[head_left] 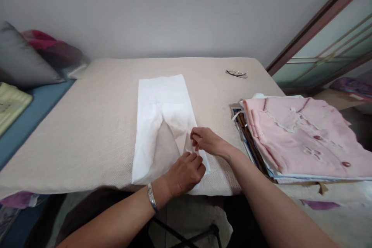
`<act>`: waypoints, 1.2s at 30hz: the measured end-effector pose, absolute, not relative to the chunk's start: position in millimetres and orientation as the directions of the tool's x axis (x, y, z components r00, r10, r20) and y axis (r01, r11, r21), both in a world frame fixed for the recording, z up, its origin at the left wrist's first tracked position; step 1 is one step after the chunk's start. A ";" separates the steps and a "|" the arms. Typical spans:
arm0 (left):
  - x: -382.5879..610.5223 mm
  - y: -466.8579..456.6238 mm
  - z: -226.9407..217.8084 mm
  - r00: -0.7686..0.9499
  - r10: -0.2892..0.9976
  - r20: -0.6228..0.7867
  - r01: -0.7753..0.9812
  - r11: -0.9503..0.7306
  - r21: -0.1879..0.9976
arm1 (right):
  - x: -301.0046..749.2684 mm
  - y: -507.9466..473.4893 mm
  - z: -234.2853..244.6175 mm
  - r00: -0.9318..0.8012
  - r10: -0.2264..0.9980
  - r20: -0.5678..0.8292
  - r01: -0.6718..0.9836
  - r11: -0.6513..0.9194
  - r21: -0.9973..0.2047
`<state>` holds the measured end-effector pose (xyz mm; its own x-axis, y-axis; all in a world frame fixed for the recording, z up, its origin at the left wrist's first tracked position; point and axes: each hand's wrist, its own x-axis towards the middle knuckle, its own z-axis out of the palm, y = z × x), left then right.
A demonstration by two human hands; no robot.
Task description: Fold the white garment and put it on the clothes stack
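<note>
A folded white cloth lies lengthwise on the table in front of me; what kind of piece it is I cannot make out. Its nearer half is rumpled, with a raised, tent-like fold around a greyish-looking gap. My left hand, a silver bangle at its wrist, is closed on the cloth near the lower right edge. Just above it, my right hand pinches a bit of the same cloth at the right side. The two hands are close together, and their fingertips are partly hidden.
To the right sits a stack of folded clothes with a pink buttoned garment on top. Eyeglasses rest toward the back right of the cream-covered table. A grey cushion and a yellow folded cloth are at the left. A wall stands behind.
</note>
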<state>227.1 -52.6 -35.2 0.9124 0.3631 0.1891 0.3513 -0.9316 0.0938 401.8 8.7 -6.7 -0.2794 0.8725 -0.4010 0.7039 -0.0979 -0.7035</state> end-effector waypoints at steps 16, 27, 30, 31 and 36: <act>224.7 -61.1 -26.1 0.901 0.433 0.020 0.422 -0.887 0.187 | 387.4 8.8 -20.2 -0.219 0.857 -0.466 0.641 -0.233 -0.731; 234.0 -103.5 -34.3 0.763 0.644 0.051 0.620 -0.752 0.224 | 353.0 2.8 -33.3 -0.027 0.942 -0.333 0.765 -0.195 -0.614; 235.6 -112.2 -34.3 0.740 0.672 0.018 0.643 -0.716 0.273 | 351.5 1.1 -28.6 -0.041 0.945 -0.324 0.863 -0.130 -0.489; 236.0 -113.5 -34.5 0.739 0.673 0.009 0.643 -0.710 0.288 | 350.6 -0.4 -25.7 -0.043 0.948 -0.315 0.900 -0.101 -0.425; 237.1 -114.2 -38.0 0.740 0.673 0.016 0.633 -0.703 0.323 | 345.9 -7.7 -16.9 -0.143 0.988 -0.065 0.962 0.124 -0.242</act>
